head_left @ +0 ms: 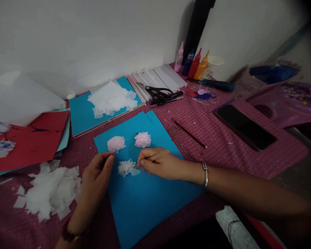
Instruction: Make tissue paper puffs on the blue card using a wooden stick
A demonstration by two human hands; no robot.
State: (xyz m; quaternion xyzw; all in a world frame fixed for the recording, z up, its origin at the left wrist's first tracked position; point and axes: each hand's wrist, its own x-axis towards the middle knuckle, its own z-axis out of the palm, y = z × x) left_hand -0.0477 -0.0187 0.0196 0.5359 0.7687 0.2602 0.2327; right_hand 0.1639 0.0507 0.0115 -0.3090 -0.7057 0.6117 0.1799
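A blue sheet of paper (pixel 140 207) lies before me with two pink-tinted tufts, a left one (pixel 116 143) and a right one (pixel 142 139), and a white tissue-paper tuft (pixel 126 167) below them. My right hand (pixel 157 162) is closed in a pinch around a thin stick, mostly hidden by the fingers; its tip meets the white tuft's right side, by a loose tissue square (pixel 135 172). At the sheet's left edge, my left hand (pixel 97 176) is closed, thumb and forefinger together. Whatever it may hold is hidden.
Cut tissue squares (pixel 50 192) are heaped at left, and another heap (pixel 112 98) sits on stacked coloured paper. Scissors (pixel 158 93), a paintbrush (pixel 189 133), a phone (pixel 245 126), a paint-smeared plastic sheet (pixel 203 94) and paint bottles (pixel 194 65) lie beyond and right. Red paper (pixel 38 138) is left.
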